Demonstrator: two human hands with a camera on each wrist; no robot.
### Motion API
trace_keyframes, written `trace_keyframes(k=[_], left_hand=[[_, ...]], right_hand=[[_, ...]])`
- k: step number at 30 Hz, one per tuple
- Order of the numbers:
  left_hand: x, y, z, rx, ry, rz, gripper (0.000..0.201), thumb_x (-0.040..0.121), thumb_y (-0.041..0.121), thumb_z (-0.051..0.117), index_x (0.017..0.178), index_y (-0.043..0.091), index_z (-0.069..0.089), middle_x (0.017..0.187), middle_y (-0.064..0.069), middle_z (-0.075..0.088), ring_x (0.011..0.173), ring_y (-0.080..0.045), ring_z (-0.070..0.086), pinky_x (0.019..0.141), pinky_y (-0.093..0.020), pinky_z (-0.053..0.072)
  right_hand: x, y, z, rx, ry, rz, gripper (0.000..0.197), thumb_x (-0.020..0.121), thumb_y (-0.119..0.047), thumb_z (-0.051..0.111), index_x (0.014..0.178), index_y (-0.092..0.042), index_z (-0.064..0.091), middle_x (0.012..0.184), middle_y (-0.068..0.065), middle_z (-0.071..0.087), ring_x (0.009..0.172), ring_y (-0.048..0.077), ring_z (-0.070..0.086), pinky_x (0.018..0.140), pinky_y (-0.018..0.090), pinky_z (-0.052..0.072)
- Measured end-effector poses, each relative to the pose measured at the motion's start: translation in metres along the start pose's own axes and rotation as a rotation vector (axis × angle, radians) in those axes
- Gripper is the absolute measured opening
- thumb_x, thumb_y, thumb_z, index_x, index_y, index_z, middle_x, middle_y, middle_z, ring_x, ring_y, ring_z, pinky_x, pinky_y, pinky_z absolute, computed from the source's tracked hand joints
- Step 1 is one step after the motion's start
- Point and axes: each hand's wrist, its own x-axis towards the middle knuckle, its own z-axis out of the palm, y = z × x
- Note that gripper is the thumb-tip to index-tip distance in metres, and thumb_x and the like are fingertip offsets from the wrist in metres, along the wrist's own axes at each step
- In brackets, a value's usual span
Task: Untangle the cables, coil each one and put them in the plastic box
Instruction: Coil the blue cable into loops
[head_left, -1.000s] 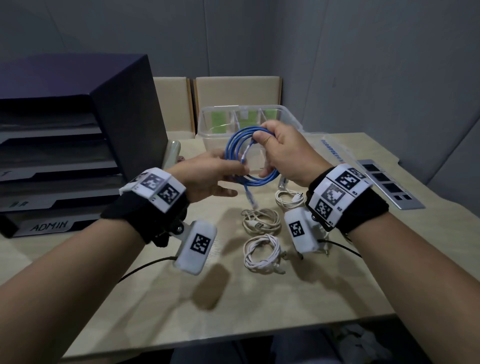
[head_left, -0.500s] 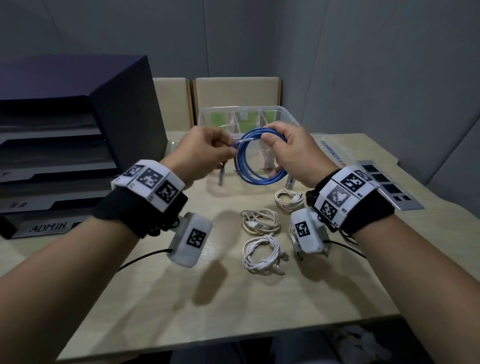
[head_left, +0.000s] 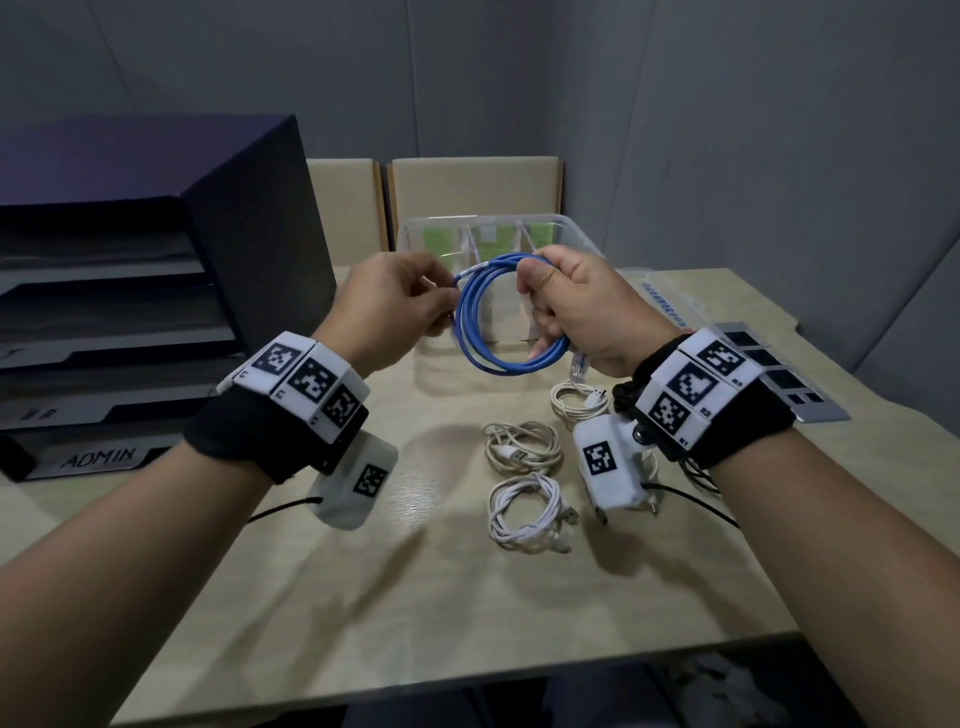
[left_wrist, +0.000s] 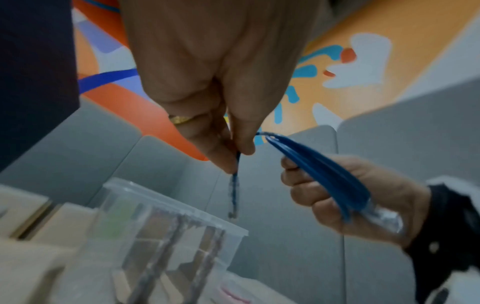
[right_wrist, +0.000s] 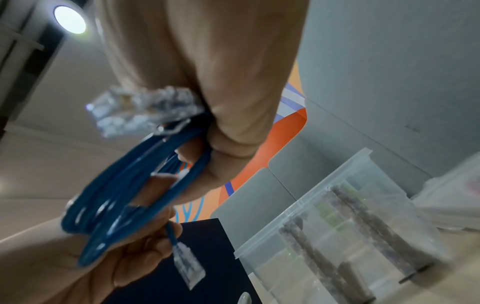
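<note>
- Lying coiled on the counter (head_left: 311, 597) nearest: white cables (head_left: 524, 512).
- Gripping the blue cable (head_left: 470, 332) coil above them: right hand (head_left: 582, 312), fingers curled through the loops.
- Pinching its free end (clear plug dangling): left hand (head_left: 395, 306).
- Standing just behind: plastic box (head_left: 576, 234).

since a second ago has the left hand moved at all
Yes. The left hand has risen from low in front of the plastic box to near its rim, pinching the free end of the blue cable.

The left hand (left_wrist: 213, 82) pinches the blue cable (left_wrist: 235, 193) end, the right hand (left_wrist: 350, 197) at four o'clock gripping its coil above the plastic box (left_wrist: 166, 236).
</note>
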Motion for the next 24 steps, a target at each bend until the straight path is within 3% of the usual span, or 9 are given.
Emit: trace_keyframes(k=[2,6,12,16,19,21,24], left_hand=[[-0.003,0.002,0.003,-0.246,-0.077,-0.076,0.009,0.091,0.008,0.057,0.083,0.009,0.059,0.072,-0.012,0.065,0.062,-0.018,0.064,0.073,-0.036,0.059],[-0.011,0.005,0.002,-0.516,-0.215,-0.122,0.012,0.096,0.006,0.047,0.085,0.010,0.051,0.065,-0.010,0.062,0.053,-0.013,0.061,0.058,-0.025,0.058],[-0.012,0.004,-0.004,-0.640,-0.312,-0.143,0.011,0.097,0.010,0.043,0.090,0.008,0.051,0.066,-0.009,0.061,0.052,-0.010,0.060,0.052,-0.018,0.053],[-0.014,-0.001,-0.001,-0.673,-0.343,-0.157,0.014,0.098,0.012,0.043,0.088,0.009,0.052,0.066,-0.007,0.062,0.053,-0.010,0.060,0.053,-0.018,0.053],[-0.017,-0.006,0.001,-0.684,-0.380,-0.175,0.016,0.097,0.014,0.043,0.087,0.009,0.054,0.066,-0.005,0.063,0.055,-0.009,0.060,0.054,-0.017,0.053],[-0.017,-0.008,0.001,-0.697,-0.404,-0.185,0.017,0.097,0.015,0.042,0.087,0.008,0.054,0.065,-0.004,0.063,0.055,-0.009,0.060,0.054,-0.017,0.052],[-0.017,-0.008,0.000,-0.709,-0.423,-0.189,0.018,0.098,0.013,0.039,0.086,0.007,0.051,0.062,-0.002,0.061,0.054,-0.008,0.059,0.052,-0.017,0.051]], right_hand=[[0.001,0.000,-0.001,0.006,0.008,0.006,0.023,0.101,-0.017,0.041,0.080,-0.014,0.050,0.044,-0.014,0.040,0.039,0.005,0.033,0.045,0.033,0.053],[0.002,0.002,-0.003,-0.005,0.042,0.006,0.023,0.101,-0.018,0.042,0.081,-0.013,0.050,0.052,-0.008,0.039,0.040,0.005,0.032,0.041,0.030,0.050],[0.005,0.009,-0.003,-0.116,0.089,-0.014,0.024,0.101,-0.023,0.041,0.080,-0.015,0.050,0.056,0.003,0.034,0.044,0.013,0.032,0.049,0.035,0.039],[0.006,0.012,-0.001,-0.223,0.129,-0.029,0.024,0.100,-0.029,0.041,0.081,-0.018,0.050,0.070,0.012,0.040,0.049,0.021,0.034,0.052,0.047,0.044],[0.005,0.015,0.000,-0.336,0.143,-0.054,0.025,0.100,-0.033,0.041,0.079,-0.022,0.049,0.060,0.006,0.041,0.049,0.022,0.039,0.051,0.053,0.047],[0.005,0.016,0.000,-0.411,0.151,-0.069,0.026,0.101,-0.034,0.039,0.078,-0.024,0.048,0.057,-0.004,0.042,0.047,0.013,0.043,0.055,0.050,0.049],[0.005,0.017,0.000,-0.501,0.158,-0.098,0.025,0.101,-0.033,0.038,0.078,-0.026,0.047,0.059,-0.008,0.045,0.046,0.005,0.048,0.055,0.034,0.045]])
